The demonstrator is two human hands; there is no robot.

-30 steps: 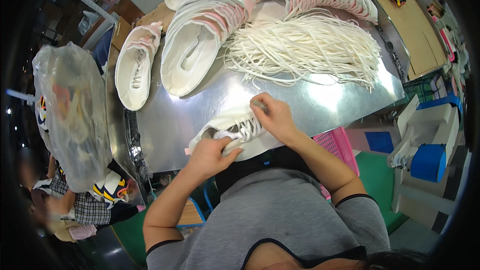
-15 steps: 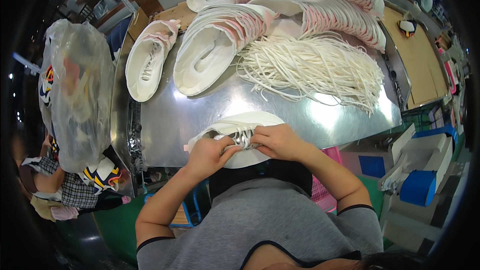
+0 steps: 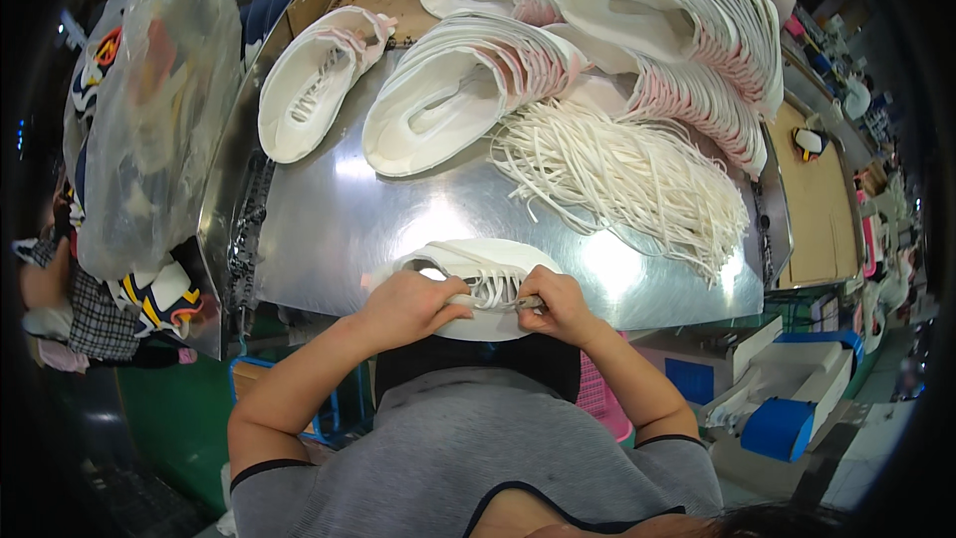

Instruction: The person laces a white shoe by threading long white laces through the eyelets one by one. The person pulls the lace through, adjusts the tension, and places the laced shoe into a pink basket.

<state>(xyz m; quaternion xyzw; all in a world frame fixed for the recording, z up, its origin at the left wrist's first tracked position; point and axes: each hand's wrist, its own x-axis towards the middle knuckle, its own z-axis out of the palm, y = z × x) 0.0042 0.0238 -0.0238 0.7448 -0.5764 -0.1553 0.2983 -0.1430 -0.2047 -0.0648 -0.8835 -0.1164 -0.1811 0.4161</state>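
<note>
At the far left hangs a cloudy plastic bag, with colourful shoes below it. On the metal table, toward its left back, a laced upper lies tilted beside a nested stack of uppers. In front of these, at the near edge of the table, a white shoe upper lies crosswise before the person, its long axis running left to right, the ankle opening on the left and the rounded toe on the right. The left hand covers part of the opening side, thumb and fingers drawn together on the upper beside the lacing. That lacing sits between the two hands, just right of the left fingertips and just left of the right ones. The right hand is nearer the toe, thumb and fingers pinched tight at the lacing's toe end; whether they clamp a lace or the upper's edge, one cannot tell. Beyond it, farther back and to the right, loose white laces lie heaped near more stacked uppers, well apart from both hands.
</note>
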